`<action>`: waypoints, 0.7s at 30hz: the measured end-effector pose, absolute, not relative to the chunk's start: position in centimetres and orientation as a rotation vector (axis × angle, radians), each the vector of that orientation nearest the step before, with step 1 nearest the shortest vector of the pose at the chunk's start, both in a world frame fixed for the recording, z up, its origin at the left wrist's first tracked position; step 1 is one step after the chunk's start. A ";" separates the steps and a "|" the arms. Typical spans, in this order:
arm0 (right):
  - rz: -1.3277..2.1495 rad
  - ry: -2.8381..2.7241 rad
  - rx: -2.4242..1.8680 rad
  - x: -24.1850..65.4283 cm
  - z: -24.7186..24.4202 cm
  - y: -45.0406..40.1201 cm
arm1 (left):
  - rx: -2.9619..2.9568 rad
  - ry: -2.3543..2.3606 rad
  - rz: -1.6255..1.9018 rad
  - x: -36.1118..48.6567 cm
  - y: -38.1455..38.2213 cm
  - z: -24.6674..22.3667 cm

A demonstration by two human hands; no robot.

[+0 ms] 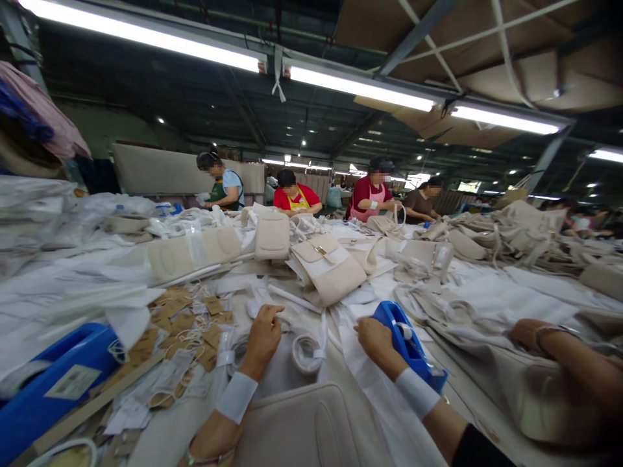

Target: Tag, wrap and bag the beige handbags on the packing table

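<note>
My left hand (263,336) is above the table, left of a coiled pale strap (306,354), its fingers bent; what is between the fingertips is too small to tell. My right hand (378,344) is beside a blue tape dispenser (413,350), its fingers curled and what they hold, if anything, hidden. Both wrists wear pale bands. A beige bag panel (302,428) lies nearest me between my forearms. Beyond my hands, a beige bag (331,269) with a metal clasp rests tilted on white sheets.
Another blue dispenser (58,376) stands at the left, near brown tags (170,318) with strings. At the right, a co-worker's arm (559,350) reaches over beige bags. Several people work across the table, behind heaped bag parts (516,233).
</note>
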State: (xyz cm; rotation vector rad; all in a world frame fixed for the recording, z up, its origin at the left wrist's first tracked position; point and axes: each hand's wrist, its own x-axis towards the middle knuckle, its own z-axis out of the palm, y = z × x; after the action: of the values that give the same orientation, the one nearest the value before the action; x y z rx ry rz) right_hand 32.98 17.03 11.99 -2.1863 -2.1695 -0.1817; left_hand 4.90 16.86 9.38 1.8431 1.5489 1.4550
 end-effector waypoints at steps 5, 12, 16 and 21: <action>-0.273 -2.184 -2.136 31.7 14.5 14.5 | 1.876 1.297 1.456 6.0 15.2 11.3; -0.288 -2.360 -1.807 24.5 18.6 9.8 | 1.499 0.528 1.152 7.0 12.9 13.5; -0.172 -2.420 -1.701 22.0 20.0 8.1 | 1.433 0.419 1.070 7.2 12.8 13.5; -0.084 -2.379 -1.646 21.1 20.2 6.7 | 1.660 0.580 1.047 7.7 13.1 12.7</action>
State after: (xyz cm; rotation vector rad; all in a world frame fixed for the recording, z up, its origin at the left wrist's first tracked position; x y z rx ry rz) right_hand 21.10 6.72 20.24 -1.6455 -2.3786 -0.0836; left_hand 7.70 13.10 12.74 1.6597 0.5800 1.0467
